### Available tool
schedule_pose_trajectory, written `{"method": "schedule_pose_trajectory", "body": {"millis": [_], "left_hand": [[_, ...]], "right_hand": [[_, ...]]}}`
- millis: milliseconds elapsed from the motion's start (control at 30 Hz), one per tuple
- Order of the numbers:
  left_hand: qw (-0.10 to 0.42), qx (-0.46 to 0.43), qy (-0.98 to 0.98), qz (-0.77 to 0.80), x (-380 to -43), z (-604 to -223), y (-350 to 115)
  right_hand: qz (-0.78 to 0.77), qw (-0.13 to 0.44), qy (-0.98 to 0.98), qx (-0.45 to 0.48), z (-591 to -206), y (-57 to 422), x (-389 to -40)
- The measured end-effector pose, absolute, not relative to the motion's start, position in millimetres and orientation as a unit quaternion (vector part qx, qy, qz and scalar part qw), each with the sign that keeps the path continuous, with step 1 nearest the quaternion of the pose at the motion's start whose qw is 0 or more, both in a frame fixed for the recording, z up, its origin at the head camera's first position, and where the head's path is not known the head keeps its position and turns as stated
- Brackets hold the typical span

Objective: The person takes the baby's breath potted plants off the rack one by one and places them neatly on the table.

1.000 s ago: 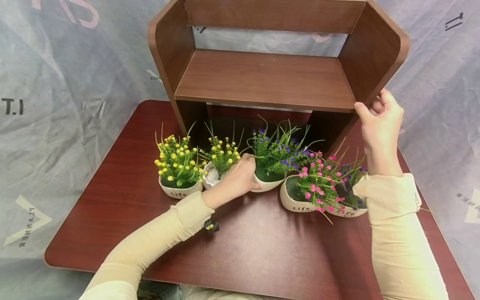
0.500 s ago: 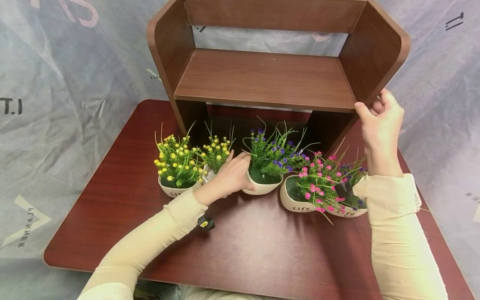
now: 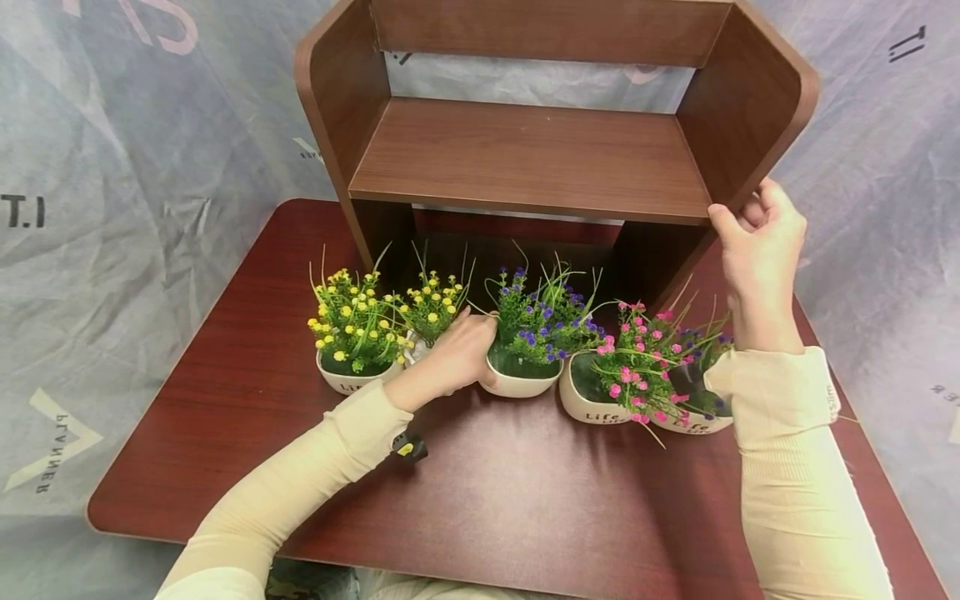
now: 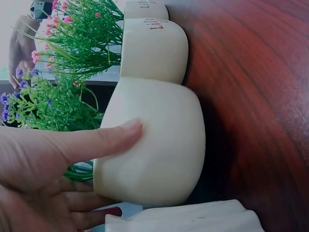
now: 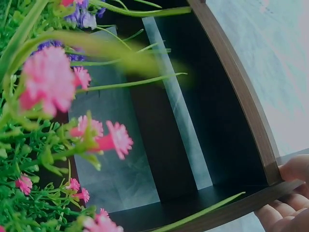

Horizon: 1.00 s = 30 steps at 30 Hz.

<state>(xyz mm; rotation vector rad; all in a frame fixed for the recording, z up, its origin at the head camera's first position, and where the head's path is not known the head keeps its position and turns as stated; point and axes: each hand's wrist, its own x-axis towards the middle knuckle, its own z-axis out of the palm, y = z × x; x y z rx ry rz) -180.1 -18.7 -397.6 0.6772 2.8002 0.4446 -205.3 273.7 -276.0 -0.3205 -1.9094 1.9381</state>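
Note:
My left hand (image 3: 461, 350) grips the left end of a cream pot (image 4: 164, 111) planted with artificial purple flowers (image 3: 543, 312). In the left wrist view the thumb (image 4: 111, 140) lies along the pot's side, and the other fingers are partly hidden behind its rim. The pot stands on the table, beside the pot of pink flowers (image 3: 592, 408). My right hand (image 3: 765, 242) holds the front edge of the brown wooden shelf's (image 3: 532, 158) right side panel, the thumb at the shelf board's corner. In the right wrist view, fingers curl round that edge (image 5: 285, 193).
Left of my left hand stand a pot of yellow flowers (image 3: 363, 383) and a white crinkled pot (image 4: 183, 220) with yellow flowers. Another cream pot (image 3: 693, 425) is partly under the right sleeve at far right. The red-brown table (image 3: 480, 500) extends in front.
My left hand has shifted the purple-flower pot left and a little nearer to me, up against the pink-flower pot's left side. My right hand has stayed on the shelf edge.

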Motion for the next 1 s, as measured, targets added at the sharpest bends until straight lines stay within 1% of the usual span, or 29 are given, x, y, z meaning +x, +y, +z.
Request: {"method": "schedule_pose_trajectory", "body": {"millis": [133,333,467,567,733,833,933,1000], "left_hand": [[0.126,0.229,0.956,0.129,-180,-401,-16],[0.119,0.241,0.96,0.079,-179,-405,-16],[0.104,0.253,0.96,0.059,-178,-405,-18],[0.097,0.251,0.959,0.087,-176,-404,-20],[0.137,0.223,0.948,0.18,-169,-399,-25],[0.153,0.223,0.94,0.208,-163,-394,-30],[0.162,0.243,0.931,0.22,-155,-389,-38],[0.179,0.26,0.919,0.235,-149,-387,-47]], "right_hand": [[0.695,0.201,-0.681,-0.114,-276,273,-205],[0.696,0.197,-0.681,-0.116,-277,273,-205],[0.695,0.195,-0.682,-0.118,-277,272,-206],[0.699,0.19,-0.679,-0.118,-277,272,-207],[0.724,0.182,-0.657,-0.1,-279,275,-209],[0.745,0.163,-0.642,-0.083,-281,280,-210],[0.753,0.124,-0.642,-0.074,-282,290,-208],[0.762,0.094,-0.638,-0.063,-284,299,-205]]}}
